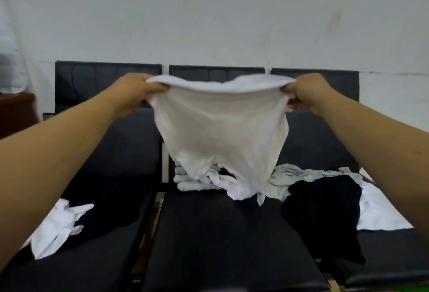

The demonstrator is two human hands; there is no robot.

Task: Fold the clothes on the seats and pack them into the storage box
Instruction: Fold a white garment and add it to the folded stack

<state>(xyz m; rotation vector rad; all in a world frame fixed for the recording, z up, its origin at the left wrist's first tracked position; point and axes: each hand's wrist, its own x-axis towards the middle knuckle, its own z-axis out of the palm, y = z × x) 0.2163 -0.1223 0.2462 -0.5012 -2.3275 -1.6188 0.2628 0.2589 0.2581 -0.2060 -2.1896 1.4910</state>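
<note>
The left hand (137,93) at 9 o'clock and the right hand (308,93) at 3 o'clock each pinch a top corner of the white garment (220,129). They pull it taut in the air, likely to square it for folding. Its hem trails onto the pile (285,180) at the back of the middle seat (220,233). That seat's front, at 6 o'clock, offers laying room. A black cloth (325,210) crowds 4 o'clock. No box shows.

Lower left of frame: left forearm (58,152), bare from frame edge to wrist. Lower right: right forearm (383,150), likewise bare. Also bare: left hand (132,94) and right hand (310,92).
</note>
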